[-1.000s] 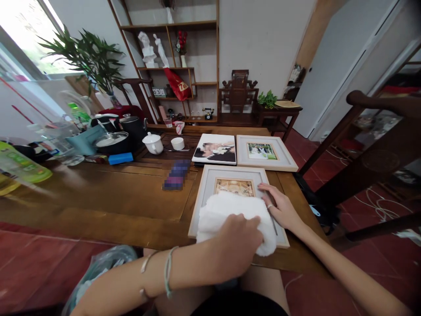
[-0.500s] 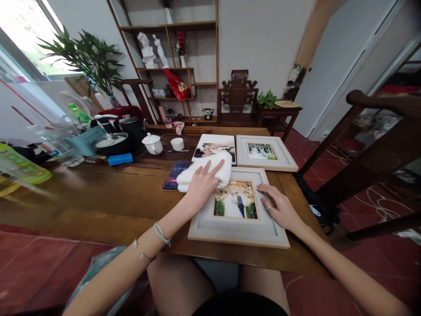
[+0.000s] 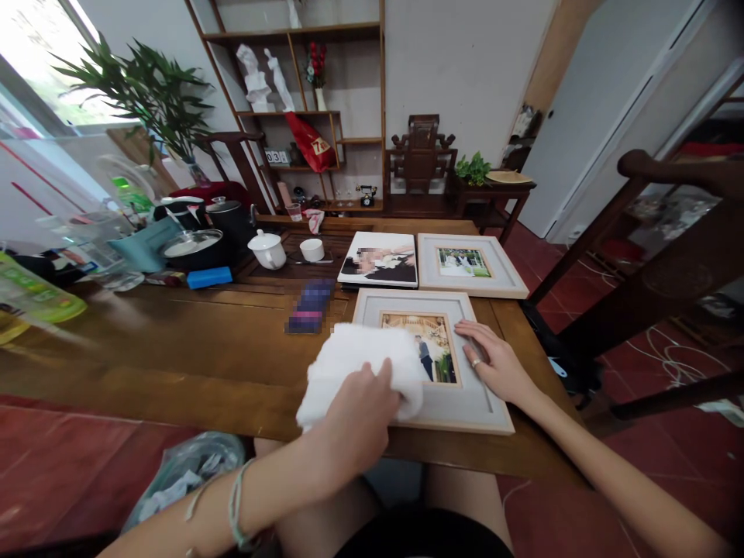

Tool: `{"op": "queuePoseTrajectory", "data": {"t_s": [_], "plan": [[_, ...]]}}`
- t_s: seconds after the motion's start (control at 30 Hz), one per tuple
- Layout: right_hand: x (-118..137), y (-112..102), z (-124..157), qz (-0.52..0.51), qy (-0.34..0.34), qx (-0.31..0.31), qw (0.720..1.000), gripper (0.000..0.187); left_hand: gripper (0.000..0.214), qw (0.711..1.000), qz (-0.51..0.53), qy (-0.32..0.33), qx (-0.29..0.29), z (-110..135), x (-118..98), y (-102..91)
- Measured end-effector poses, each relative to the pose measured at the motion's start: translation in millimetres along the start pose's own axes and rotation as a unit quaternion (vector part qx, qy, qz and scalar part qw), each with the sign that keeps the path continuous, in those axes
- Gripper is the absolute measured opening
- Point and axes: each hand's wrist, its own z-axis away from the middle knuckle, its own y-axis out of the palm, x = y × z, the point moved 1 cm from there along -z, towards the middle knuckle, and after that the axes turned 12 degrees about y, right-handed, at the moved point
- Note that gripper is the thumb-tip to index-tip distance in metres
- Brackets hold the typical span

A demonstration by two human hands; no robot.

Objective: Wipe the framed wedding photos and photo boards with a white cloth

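Observation:
A picture frame with a pale wood rim and a photo of a couple lies flat at the table's front edge. My left hand presses a white towel onto its left side, fingers bent into the cloth. The towel covers the frame's lower left corner and part of the photo. On the frame's right side rests my right hand, fingers stretched out flat and holding nothing. Just behind are a second framed photo and a white-edged photo panel, side by side.
A phone lies left of the frame. Farther left are a white lidded cup, a small white bowl, a blue block, a black pan and a yellow-green bottle. A wooden chair stands at right.
My left hand has drawn the towel from the frame's upper left corner toward me, down to its lower left. The phone and photo panel are now uncovered. My right hand stays put.

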Motion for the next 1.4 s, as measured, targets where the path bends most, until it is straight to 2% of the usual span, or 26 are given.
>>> {"op": "queuePoseTrajectory", "data": {"t_s": [0.1, 0.17, 0.3, 0.37, 0.43, 0.57, 0.7, 0.8, 1.0, 1.17, 1.27, 1.33, 1.4], "plan": [[0, 0, 0, -0.003, 0.001, -0.004, 1.000, 0.034, 0.030, 0.999, 0.031, 0.012, 0.005, 11, -16, -0.1], [-1, 1, 0, -0.005, -0.002, -0.004, 1.000, 0.035, 0.031, 0.999, 0.037, -0.013, -0.028, 3, -9, 3.2], [-4, 1, 1, -0.008, -0.011, 0.003, 1.000, 0.039, 0.034, 0.989, 0.006, -0.112, -0.096, -40, 35, 9.5], [-5, 1, 1, -0.011, -0.014, 0.008, 1.000, 0.039, 0.033, 0.986, -0.008, -0.120, -0.118, -67, 52, 9.7], [-4, 1, 0, -0.014, -0.011, 0.010, 1.000, 0.036, 0.033, 0.987, -0.007, -0.105, -0.122, -91, 57, 9.0], [-1, -1, 2, -0.026, 0.016, 0.001, 1.000, 0.030, 0.035, 0.991, 0.002, -0.048, -0.123, -127, 34, 6.9], [-1, -4, 6, -0.042, 0.068, -0.068, 0.994, 0.023, 0.038, 0.992, 0.034, 0.014, -0.118, -137, -2, 4.1], [-1, -5, 8, -0.048, 0.064, -0.113, 0.990, 0.022, 0.039, 0.995, 0.054, 0.036, -0.081, -122, -23, 5.2], [0, -4, 6, -0.043, 0.061, -0.124, 0.989, 0.027, 0.032, 0.986, 0.014, 0.130, -0.102, -63, -53, 1.6], [-8, -2, 6, -0.036, 0.088, -0.078, 0.992, 0.043, 0.030, 0.983, 0.060, 0.174, -0.005, -9, -53, -26.1], [-17, 1, 6, -0.074, 0.117, -0.063, 0.988, 0.055, 0.026, 0.988, 0.099, 0.117, -0.004, 23, -36, -36.1], [-23, 3, 5, -0.133, 0.151, -0.045, 0.979, 0.062, 0.029, 0.994, 0.083, 0.048, -0.053, 42, -18, -35.6], [-26, 4, 3, -0.191, 0.183, -0.026, 0.964, 0.068, 0.041, 0.992, 0.031, -0.015, -0.124, 55, 3, -30.1]]}}
